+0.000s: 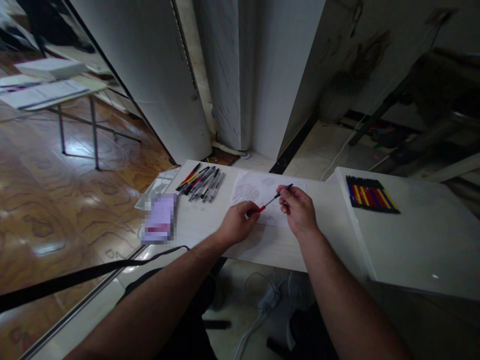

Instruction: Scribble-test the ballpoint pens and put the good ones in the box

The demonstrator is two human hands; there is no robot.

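Note:
My left hand (239, 221) pinches a short red pen barrel (262, 208) over the sheet of paper (275, 212). In my right hand (301, 209), between thumb and fingers, is a black pen part (284, 191) with a thin, pale refill pointing down to the left. The refill's tip meets the red barrel's end; whether it is inside I cannot tell. Handwriting and scribbles cover the paper, which lies flat below both hands. Left of it, a loose pile of pens (202, 184) has clear, black, red and yellow bodies.
On the higher white surface at right lies a row of red, yellow and blue pens (371, 196) with black ends. A purple, pixelated item (161, 217) rests at the narrow table's left end. White cables (268, 300) hang below. A cabinet and wall stand behind.

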